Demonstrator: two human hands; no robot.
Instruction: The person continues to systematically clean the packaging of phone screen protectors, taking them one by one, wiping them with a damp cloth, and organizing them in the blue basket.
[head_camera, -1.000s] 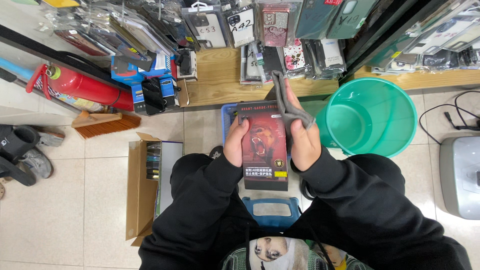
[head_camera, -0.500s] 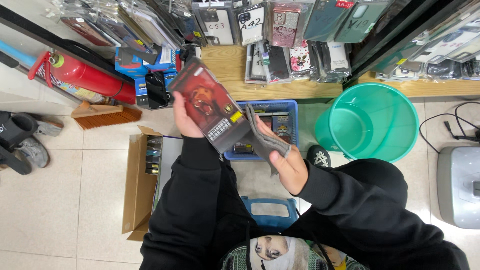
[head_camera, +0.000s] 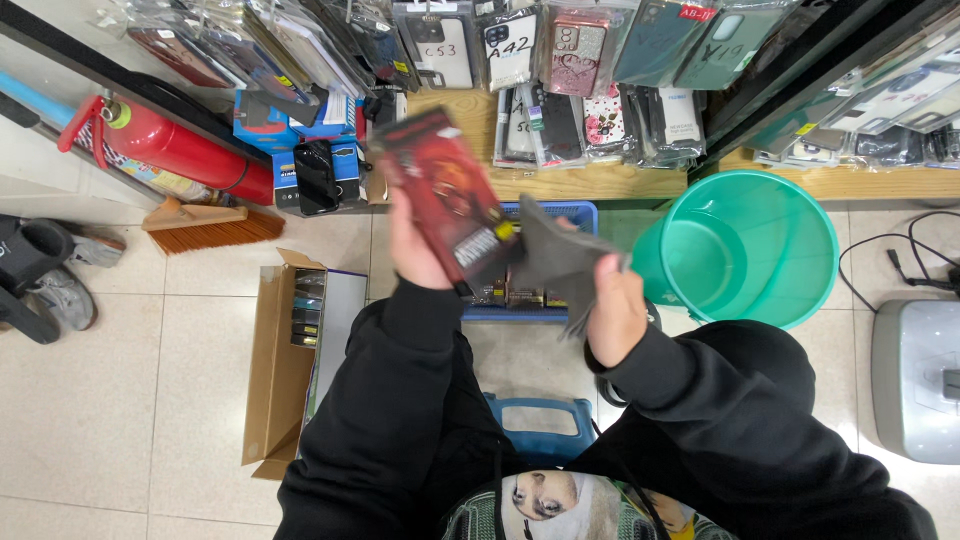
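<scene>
Since a moment ago I've tilted the flat, glossy red packet further upright above the blue crate. My left hand grasps it; my right hand is clenched on a soft grey cloth touching its edge.

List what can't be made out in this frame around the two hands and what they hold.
- Red package, head view: motion blur smears its front.
- Grey cloth: its far end is hidden behind the right hand.
- Left hand: its grip is mostly behind the package.
- Blue basket: hands and cloth cover most of its contents.
- Grey appliance: cut off by the right edge.
</scene>
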